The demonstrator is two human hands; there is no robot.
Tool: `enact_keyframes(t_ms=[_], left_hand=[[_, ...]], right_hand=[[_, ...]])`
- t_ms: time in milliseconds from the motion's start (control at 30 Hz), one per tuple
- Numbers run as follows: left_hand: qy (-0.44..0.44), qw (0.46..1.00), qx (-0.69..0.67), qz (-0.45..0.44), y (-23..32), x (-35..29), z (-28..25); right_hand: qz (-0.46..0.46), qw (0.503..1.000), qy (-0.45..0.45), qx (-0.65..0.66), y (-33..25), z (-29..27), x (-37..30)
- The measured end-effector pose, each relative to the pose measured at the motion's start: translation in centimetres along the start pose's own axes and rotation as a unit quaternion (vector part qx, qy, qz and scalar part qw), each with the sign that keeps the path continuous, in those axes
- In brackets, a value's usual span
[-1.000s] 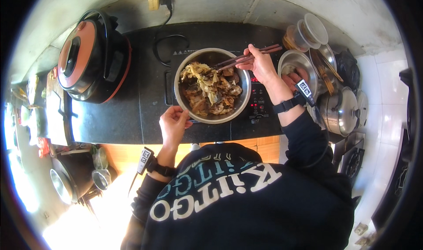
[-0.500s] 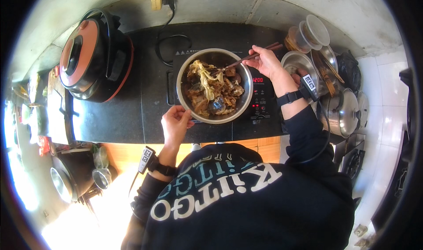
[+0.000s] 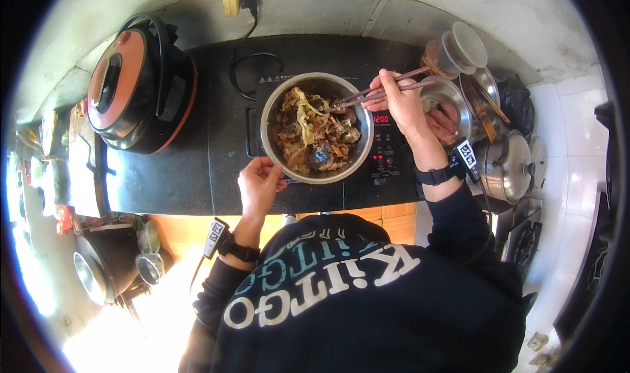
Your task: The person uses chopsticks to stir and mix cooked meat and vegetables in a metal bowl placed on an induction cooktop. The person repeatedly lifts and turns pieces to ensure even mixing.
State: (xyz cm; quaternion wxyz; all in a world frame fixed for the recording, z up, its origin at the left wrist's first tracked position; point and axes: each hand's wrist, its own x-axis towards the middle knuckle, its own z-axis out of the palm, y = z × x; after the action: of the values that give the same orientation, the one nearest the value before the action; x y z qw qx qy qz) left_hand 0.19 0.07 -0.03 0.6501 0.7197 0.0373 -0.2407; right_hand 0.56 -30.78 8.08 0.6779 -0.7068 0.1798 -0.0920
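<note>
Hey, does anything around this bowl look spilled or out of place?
No spill shows around the metal bowl. The stacked clear containers at upper right look tilted, though fisheye bending may exaggerate that.

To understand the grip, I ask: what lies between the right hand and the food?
In the head view, chopsticks extend from the right hand over the bowl's rim to the food.

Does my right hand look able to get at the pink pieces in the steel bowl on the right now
Probably yes: the pink pieces lie uncovered in the steel bowl beside the right hand, though its grip is taken up by chopsticks.
</note>
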Motion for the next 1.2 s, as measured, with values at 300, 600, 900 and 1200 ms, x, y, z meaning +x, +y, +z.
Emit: enact_keyframes(t_ms=[300,600,900,1200], left_hand=[[0.01,1.0,-0.006,0.001,0.3,-0.1,0.0],[0.015,1.0,0.005,0.008,0.1,0.0,-0.1],[0.023,1.0,-0.004,0.016,0.4,-0.1,0.2],[0.013,1.0,0.001,0.012,0.1,-0.1,-0.1]], right_hand=[[-0.017,0.999,0.018,-0.042,-0.9,0.8,-0.8],[-0.098,0.995,-0.004,0.009,-0.5,5.3,-1.9],[0.007,0.998,0.004,0.054,1.8,6.3,1.8],[-0.133,0.99,0.005,0.049,-1.9,4.2,-0.1]])
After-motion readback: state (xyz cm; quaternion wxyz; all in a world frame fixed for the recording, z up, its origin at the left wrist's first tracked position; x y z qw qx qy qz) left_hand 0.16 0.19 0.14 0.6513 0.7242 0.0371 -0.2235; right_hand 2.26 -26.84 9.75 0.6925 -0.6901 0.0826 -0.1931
